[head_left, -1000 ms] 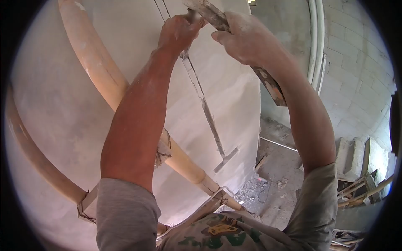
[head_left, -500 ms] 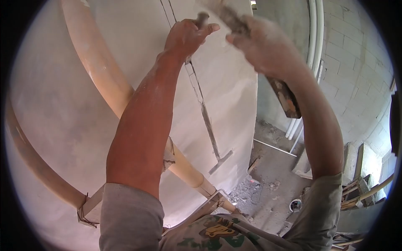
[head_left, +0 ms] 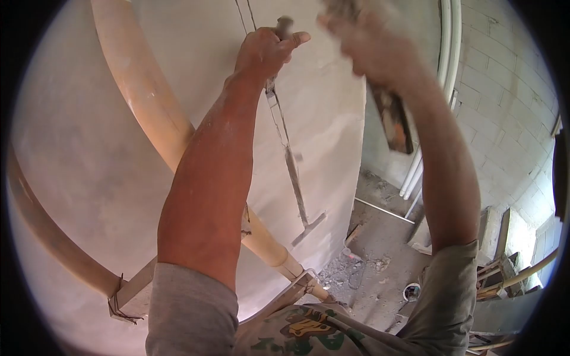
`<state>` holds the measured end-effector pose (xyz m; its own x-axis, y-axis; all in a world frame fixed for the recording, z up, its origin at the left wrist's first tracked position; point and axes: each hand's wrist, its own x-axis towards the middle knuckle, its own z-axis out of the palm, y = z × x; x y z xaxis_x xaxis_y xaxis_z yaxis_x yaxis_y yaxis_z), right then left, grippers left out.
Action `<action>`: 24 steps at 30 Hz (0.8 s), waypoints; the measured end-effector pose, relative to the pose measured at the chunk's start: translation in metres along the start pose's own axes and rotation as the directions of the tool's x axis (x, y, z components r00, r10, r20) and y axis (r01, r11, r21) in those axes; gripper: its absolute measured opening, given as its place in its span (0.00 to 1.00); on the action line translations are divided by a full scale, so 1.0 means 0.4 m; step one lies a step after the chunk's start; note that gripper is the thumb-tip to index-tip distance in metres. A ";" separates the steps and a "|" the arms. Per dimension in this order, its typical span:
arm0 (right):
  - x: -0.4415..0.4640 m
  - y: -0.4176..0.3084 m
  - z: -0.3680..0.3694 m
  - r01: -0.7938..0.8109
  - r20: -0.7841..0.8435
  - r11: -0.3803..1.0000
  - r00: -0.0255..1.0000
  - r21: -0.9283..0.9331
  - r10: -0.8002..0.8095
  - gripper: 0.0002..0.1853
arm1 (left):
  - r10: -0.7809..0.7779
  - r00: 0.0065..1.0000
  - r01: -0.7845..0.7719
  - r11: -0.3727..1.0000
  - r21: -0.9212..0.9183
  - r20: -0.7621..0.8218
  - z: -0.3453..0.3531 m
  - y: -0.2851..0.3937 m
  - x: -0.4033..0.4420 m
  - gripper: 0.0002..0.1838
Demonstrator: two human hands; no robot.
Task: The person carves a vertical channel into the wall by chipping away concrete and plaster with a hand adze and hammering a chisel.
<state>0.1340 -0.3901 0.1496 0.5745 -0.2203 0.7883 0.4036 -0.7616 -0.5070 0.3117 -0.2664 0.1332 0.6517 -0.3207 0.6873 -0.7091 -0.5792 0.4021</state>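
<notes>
Grooved wall [head_left: 326,136], littered floor [head_left: 380,237] (left hand [head_left: 262,52] grips chisel [head_left: 285,25]; right hand [head_left: 383,52], blurred bar [head_left: 393,123])

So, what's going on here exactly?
The person's left grip is closed around a blunt-ended tool, in line with a groove in the pale wall. Their right grip, blurred, holds a worn bar, apart from that tool. Whether the blunt-ended tool touches the wall is hidden.
</notes>
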 end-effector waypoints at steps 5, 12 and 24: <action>0.036 0.006 -0.006 0.193 -0.090 0.980 0.976 -0.050 -0.196 0.14 | -0.047 0.998 0.047 0.999 0.017 0.029 -0.011 0.019 -0.001 0.27; 0.031 0.036 0.022 0.272 -0.061 0.899 0.949 -0.342 -0.311 0.11 | -0.041 0.999 0.041 0.999 -0.002 0.019 -0.005 0.007 0.003 0.29; 0.011 0.102 0.045 -0.050 0.326 0.994 0.942 -0.100 0.080 0.17 | 0.059 0.998 -0.059 0.994 -0.088 0.002 0.007 -0.038 0.026 0.31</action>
<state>0.1661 -0.4112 0.1261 0.8057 -0.0696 0.5882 0.3014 -0.8067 -0.5083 0.3302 -0.2632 0.1325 0.6093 -0.3562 0.7084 -0.7670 -0.4914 0.4126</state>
